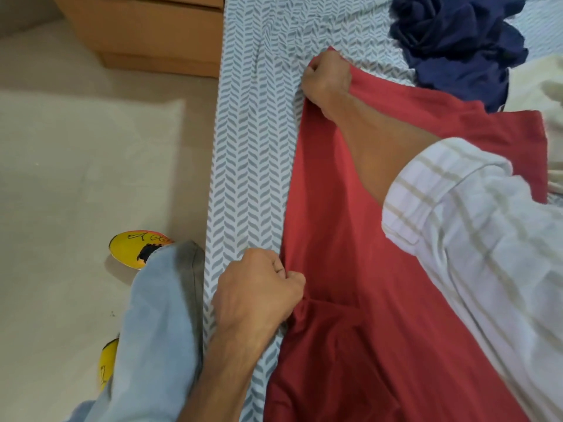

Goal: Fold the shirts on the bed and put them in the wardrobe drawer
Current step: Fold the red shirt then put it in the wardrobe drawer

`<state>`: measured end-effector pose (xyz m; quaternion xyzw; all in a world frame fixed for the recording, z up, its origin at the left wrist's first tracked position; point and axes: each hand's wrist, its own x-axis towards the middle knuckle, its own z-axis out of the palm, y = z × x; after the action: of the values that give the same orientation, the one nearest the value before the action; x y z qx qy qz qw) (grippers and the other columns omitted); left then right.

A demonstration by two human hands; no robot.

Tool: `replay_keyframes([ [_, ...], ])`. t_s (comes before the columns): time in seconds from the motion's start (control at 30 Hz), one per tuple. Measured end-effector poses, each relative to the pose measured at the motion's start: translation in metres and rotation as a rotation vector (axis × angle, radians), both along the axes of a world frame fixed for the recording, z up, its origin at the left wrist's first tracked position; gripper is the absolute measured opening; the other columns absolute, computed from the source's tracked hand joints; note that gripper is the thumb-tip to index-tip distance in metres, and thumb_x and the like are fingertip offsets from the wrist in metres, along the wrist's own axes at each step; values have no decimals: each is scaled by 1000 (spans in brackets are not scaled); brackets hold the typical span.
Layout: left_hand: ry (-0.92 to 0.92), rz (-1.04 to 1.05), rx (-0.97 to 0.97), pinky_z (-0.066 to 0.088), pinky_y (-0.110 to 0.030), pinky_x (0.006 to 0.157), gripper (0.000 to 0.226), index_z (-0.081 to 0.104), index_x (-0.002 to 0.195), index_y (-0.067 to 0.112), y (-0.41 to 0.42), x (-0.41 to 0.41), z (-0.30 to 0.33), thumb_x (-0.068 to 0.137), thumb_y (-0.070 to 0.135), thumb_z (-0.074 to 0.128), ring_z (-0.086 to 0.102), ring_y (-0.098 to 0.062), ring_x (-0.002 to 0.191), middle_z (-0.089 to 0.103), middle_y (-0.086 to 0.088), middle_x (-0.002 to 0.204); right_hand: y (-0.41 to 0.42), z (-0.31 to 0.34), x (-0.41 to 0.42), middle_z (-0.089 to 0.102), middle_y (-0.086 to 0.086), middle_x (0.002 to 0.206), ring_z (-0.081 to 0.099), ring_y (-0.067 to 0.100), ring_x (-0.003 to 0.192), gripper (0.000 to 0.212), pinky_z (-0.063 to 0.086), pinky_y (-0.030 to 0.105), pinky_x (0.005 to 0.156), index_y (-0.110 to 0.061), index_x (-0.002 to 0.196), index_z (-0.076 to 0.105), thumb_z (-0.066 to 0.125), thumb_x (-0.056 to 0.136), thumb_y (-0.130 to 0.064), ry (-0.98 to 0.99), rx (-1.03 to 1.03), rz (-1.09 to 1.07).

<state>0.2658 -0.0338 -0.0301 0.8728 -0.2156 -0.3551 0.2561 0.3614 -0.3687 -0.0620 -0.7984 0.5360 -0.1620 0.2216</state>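
Note:
A red shirt (344, 226) lies spread flat on the bed (253, 141), which has a white sheet with grey herringbone marks. My left hand (259, 287) grips the shirt's left edge near the bed's side, fingers curled into the cloth. My right hand (327, 77) grips the far corner of the same edge, arm stretched across the shirt. A crumpled navy shirt (457, 41) lies at the far right of the bed. A cream garment (539, 92) lies at the right edge.
A wooden cabinet (152, 32) stands on the floor at the top left, against the bed's side. The beige tiled floor (76, 178) lies left of the bed. My legs in light jeans and yellow shoes (134, 248) stand beside the bed.

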Motion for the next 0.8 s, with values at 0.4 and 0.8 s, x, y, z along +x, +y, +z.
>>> replay_keyframes([
  [0.4,-561,-336,-179,50,-44,73,17,65,86,16,-20,-26,8,74,22,75,58,-33,82,62,-7,81,18,31,-249,73,6,101,66,26,95,21,47,34,90,-11,101,70,60,87,-24,-84,-154,27],
  [0.8,-341,-773,-217,51,-36,82,12,70,92,19,-249,-161,11,82,23,64,67,-32,97,73,-5,94,2,-14,-514,63,-1,85,58,17,78,23,45,31,75,-20,100,68,77,81,-29,-107,-21,-241],
])
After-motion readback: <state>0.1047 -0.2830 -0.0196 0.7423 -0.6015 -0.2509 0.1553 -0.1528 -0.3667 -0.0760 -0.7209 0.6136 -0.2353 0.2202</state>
